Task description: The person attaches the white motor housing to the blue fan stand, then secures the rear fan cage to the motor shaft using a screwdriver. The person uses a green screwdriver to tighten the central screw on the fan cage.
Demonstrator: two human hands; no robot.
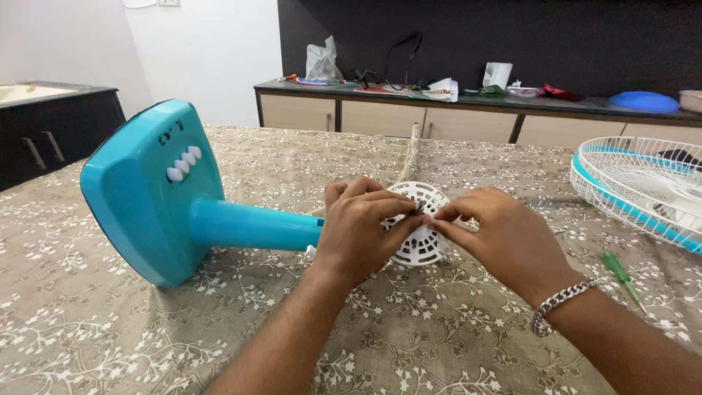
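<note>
A turquoise fan stand lies on its side on the table, its square base [150,194] with white push buttons at the left and its round stem [252,225] pointing right. At the stem's end sits the white vented motor housing [423,245]. My left hand [362,230] curls over the housing's left side, fingers pinched at its front. My right hand [501,238], with a silver chain bracelet on the wrist, meets it from the right, fingertips pinching a small part at the housing's centre. What the fingertips hold is too small to tell.
A white and turquoise fan grille [643,186] lies at the table's right edge. A green-handled screwdriver [620,274] rests near my right wrist. A patterned brown cloth [110,329] covers the table. A cluttered sideboard [439,102] stands behind, a dark cabinet [51,132] at left.
</note>
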